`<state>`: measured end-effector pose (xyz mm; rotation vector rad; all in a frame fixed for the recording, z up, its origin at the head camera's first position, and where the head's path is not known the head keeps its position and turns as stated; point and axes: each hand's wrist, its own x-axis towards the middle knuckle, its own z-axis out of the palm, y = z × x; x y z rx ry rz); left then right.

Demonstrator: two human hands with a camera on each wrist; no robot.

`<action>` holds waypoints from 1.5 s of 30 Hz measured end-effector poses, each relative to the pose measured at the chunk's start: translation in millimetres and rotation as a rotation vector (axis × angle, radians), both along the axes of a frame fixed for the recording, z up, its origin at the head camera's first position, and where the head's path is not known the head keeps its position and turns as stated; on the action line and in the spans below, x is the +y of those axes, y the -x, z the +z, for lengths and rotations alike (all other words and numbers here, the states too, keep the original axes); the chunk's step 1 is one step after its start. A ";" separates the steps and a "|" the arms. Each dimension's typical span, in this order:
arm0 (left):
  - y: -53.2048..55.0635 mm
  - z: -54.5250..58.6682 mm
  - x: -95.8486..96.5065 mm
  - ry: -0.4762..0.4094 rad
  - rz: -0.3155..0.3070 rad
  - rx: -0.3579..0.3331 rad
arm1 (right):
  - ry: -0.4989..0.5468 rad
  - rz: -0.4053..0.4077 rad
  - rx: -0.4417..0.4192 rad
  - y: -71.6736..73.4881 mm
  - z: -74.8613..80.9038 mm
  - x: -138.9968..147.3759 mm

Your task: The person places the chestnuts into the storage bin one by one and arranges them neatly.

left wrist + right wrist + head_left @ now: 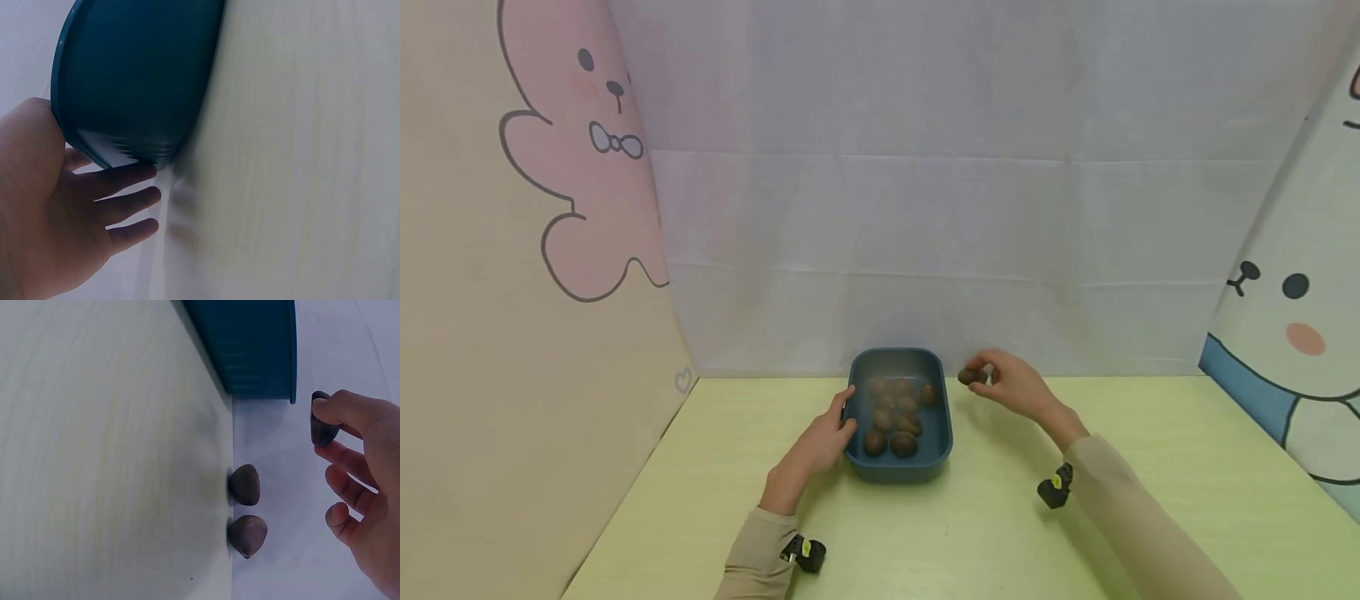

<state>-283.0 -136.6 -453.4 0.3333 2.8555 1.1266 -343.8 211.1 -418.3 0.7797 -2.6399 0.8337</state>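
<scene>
My right hand (1018,387) pinches a chestnut (322,428) between thumb and forefinger, the other fingers curled loosely beneath it. In the head view I hold it in the air just to the right of the blue tub (942,433), near the tub's far corner and close to the white backdrop (925,208). I judge the nut light, hard-shelled and smooth, with a dull gloss; its rounded, slightly pointed form could squirt out of a loose pinch, so I take it across its flatter sides, as the fingers do now. It does not look fragile.

My left hand (823,437) lies flat-fingered against the tub's left wall, fingers straight and spread, touching the rim without gripping it. The left wrist view shows the tub's outer wall as smooth, matte, dark teal plastic with rounded corners; it looks stiff and light enough to slide on the table under a push.

Inside the tub lie several more brown chestnuts (895,417), loosely heaped and touching one another. The right wrist view shows two chestnuts (245,509) resting on the table (1000,533) where it meets the backdrop, one beside the other, apart from the tub. The tabletop is pale yellow-green with a faint wood grain, flat and smooth. Cartoon-printed panels (512,250) stand at both sides.
</scene>
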 end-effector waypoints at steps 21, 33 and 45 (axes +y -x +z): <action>0.7 -2.3 -0.4 -0.008 -0.017 -0.005 | -0.072 0.131 -0.006 3.0 6.4 -57.2; -0.3 1.5 1.0 -0.019 -0.027 -0.013 | -0.291 0.116 -0.112 1.5 2.4 -70.3; 0.1 0.5 -0.3 -0.022 -0.019 -0.012 | -0.209 0.075 -0.033 1.9 5.8 -69.4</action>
